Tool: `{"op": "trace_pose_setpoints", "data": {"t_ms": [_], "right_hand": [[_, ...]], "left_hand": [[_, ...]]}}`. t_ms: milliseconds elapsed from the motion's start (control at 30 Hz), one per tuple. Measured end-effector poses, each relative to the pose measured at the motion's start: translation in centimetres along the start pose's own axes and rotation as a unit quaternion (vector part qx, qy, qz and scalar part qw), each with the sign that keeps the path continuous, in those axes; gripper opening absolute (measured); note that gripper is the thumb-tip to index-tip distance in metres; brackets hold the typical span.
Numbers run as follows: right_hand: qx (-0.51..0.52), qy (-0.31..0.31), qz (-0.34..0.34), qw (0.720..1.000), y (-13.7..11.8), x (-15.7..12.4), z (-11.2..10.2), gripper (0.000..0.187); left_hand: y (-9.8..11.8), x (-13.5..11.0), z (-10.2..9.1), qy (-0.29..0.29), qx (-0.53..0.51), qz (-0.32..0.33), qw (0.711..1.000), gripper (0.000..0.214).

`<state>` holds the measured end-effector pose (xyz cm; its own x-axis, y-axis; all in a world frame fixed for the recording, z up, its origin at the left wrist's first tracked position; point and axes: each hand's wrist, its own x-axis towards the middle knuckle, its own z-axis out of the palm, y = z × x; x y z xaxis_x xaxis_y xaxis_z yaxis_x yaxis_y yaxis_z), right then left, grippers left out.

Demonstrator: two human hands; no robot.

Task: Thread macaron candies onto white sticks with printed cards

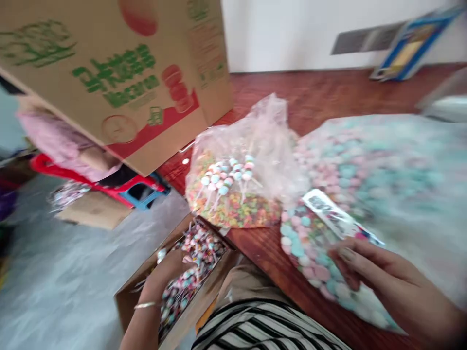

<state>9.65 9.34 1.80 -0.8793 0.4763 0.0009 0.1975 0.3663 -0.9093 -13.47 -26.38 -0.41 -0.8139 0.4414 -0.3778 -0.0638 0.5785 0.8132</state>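
My left hand [166, 274], with a bracelet on the wrist, reaches down into an open cardboard box [131, 296] on the floor that is full of wrapped lollipops [199, 253]; its fingers are buried among them. My right hand [368, 267] lies on a large clear bag of pink, white and teal candies [365, 184] on the wooden table, fingers curled at the bag's near edge beside a white printed label [330, 214]. A smaller clear bag [237, 184] with lollipops and multicoloured candy sits between the two hands.
A big brown carton with green and red print [120, 82] hangs over the table's left corner. A red and blue stool [134, 189] and flat cardboard [93, 211] lie on the grey floor. The wooden table [314, 97] reaches the white wall, where a blue-framed board [412, 46] leans.
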Motion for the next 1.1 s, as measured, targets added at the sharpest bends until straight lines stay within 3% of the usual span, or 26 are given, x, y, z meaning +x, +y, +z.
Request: {"op": "trace_pose_setpoints", "data": {"t_ms": [33,133,200,267,367,433,500,600,733,800,867,933,1000,1100], "right_hand": [[0.022,-0.026,0.042,0.999,-0.3,-0.3,-0.4,0.040],[0.022,0.021,0.096,0.995,-0.5,-1.4,-1.3,0.037],[-0.026,0.073,0.100,0.992,0.0,-2.4,-1.3,0.032],[-0.093,0.130,0.103,0.982,0.8,-3.2,-1.0,0.027],[-0.177,0.207,0.096,0.957,2.0,-3.0,-0.4,0.025],[-0.241,0.234,0.076,0.939,2.5,-2.0,-0.2,0.026],[-0.305,0.247,0.067,0.917,3.0,-0.6,-0.1,0.031],[-0.333,0.261,0.082,0.902,3.6,1.5,0.1,0.032],[-0.337,0.268,0.086,0.898,4.0,2.7,0.3,0.012],[-0.343,0.257,0.069,0.901,4.0,2.6,0.2,0.012],[-0.352,0.245,0.046,0.902,3.8,2.4,0.0,0.018],[-0.362,0.239,0.018,0.901,3.2,2.1,-0.5,0.022],[-0.354,0.243,-0.033,0.903,2.1,1.7,-1.0,0.031],[-0.258,0.257,-0.094,0.927,-0.1,0.9,-2.0,0.033]], "left_hand": [[1.2,0.6,0.5,-0.108,0.056,0.014,0.993,0.017],[6.4,1.9,2.7,-0.294,0.068,0.075,0.951,0.018],[10.2,2.4,5.3,-0.368,0.044,0.144,0.918,0.020],[13.3,2.9,8.7,-0.372,0.062,0.247,0.892,0.015],[16.1,3.6,14.9,-0.301,0.043,0.337,0.891,0.014],[16.7,4.1,18.8,-0.268,0.014,0.366,0.891,0.015],[16.5,4.3,21.7,-0.272,-0.005,0.389,0.880,0.016],[15.7,4.4,23.9,-0.293,0.017,0.403,0.867,0.014],[14.5,4.4,24.2,-0.294,0.023,0.372,0.880,0.013],[14.3,4.2,24.1,-0.289,-0.010,0.341,0.894,0.013],[14.2,3.9,24.1,-0.308,-0.061,0.276,0.908,0.013],[14.4,3.5,24.3,-0.356,-0.127,0.168,0.910,0.016],[14.7,3.2,24.8,-0.415,-0.223,0.045,0.881,0.024],[15.5,3.0,25.7,-0.469,-0.400,-0.069,0.784,0.037]]}}
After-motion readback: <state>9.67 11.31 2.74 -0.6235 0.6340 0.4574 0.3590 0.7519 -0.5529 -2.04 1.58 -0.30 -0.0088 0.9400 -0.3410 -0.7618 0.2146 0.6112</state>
